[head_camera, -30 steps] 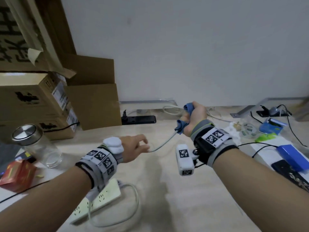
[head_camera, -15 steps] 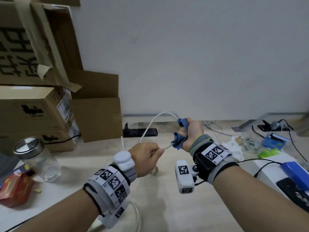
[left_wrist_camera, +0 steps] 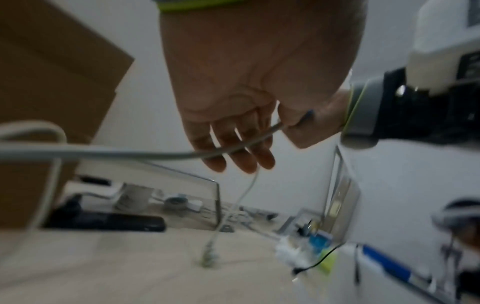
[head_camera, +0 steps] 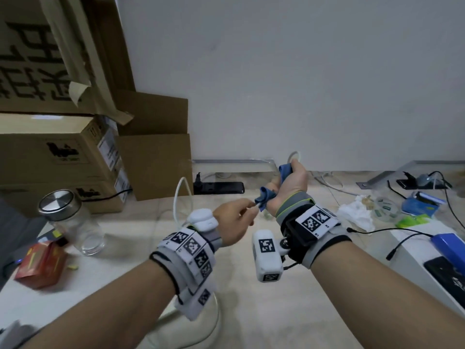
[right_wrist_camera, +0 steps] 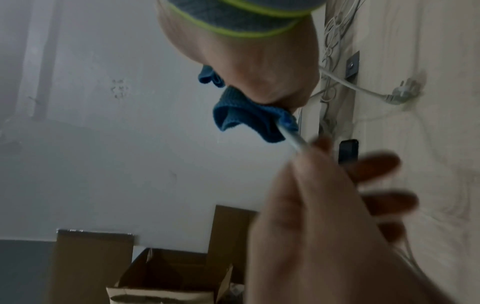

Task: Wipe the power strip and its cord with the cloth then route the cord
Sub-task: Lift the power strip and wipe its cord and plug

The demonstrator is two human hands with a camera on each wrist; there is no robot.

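Stage: cord (head_camera: pixel 180 197) is being wiped mid-length by cloth (head_camera: pixel 264 197).
Right hand (head_camera: pixel 289 187): grip clamped on cloth.
Left hand (head_camera: pixel 234 222): grip pinching cord.
Left: routing.

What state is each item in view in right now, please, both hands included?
Left hand: pinches the cord, held above the table.
Right hand: grips the blue cloth around the cord.
Blue cloth: bunched in the fist, wrapped on the cord.
White cord: lifted, looping up on both sides of the hands.
Glass jar: upright, metal lid on, looks empty.
Black power strip: lying flat by the wall, a plug in it.
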